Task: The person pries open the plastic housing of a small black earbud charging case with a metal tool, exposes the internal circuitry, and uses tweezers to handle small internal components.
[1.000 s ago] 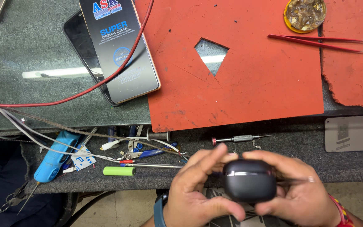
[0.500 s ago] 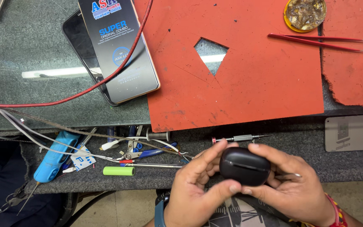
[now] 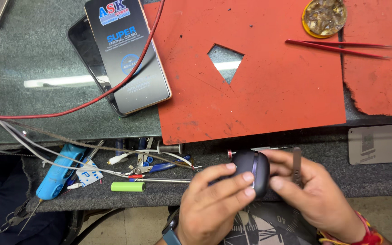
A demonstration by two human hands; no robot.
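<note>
Both of my hands grip a small black rounded case (image 3: 252,171) with a thin seam along its side, held over the front edge of the bench. My left hand (image 3: 209,206) wraps it from below left, fingertips pressed on its side. My right hand (image 3: 311,193) holds it from the right, thumb against the case. A thin grey metal tool (image 3: 297,164) stands between the fingers of my right hand.
A red mat (image 3: 273,90) with a cut-out hole covers the bench. On it lie red tweezers (image 3: 341,47) and a round tin (image 3: 324,17). A phone with a dark package (image 3: 123,54) sits at the left, crossed by a red wire (image 3: 128,81). Pliers, a blue tool (image 3: 60,170) and a green cell (image 3: 128,186) lie in the front tray.
The case has been turned from facing me flat to edge-on and lifted slightly toward the bench. My hands have shifted their grip around it.
</note>
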